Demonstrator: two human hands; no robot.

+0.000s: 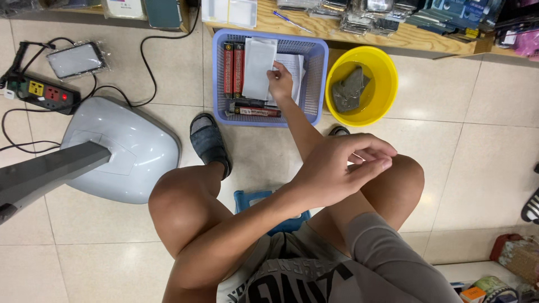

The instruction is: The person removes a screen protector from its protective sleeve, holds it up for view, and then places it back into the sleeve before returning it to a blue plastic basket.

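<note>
My right hand [280,83] reaches forward into a blue plastic basket [318,67] on the floor. Its fingers pinch the right edge of a flat white packet [259,67] lying over white paper sheets [295,64]. Red and black boxes [233,68] stand along the basket's left side, and more lie along its near side. My left hand [337,171] hangs above my right knee, crossing over my right forearm. It holds nothing, and its fingers are loosely curled. I sit on a low blue stool [252,199].
A yellow bucket [387,90] with a grey cloth [349,90] in water stands right of the basket. A grey fan base [126,148] and a power strip [42,92] with cables lie at left. A wooden shelf [393,35] of packaged goods runs along the top.
</note>
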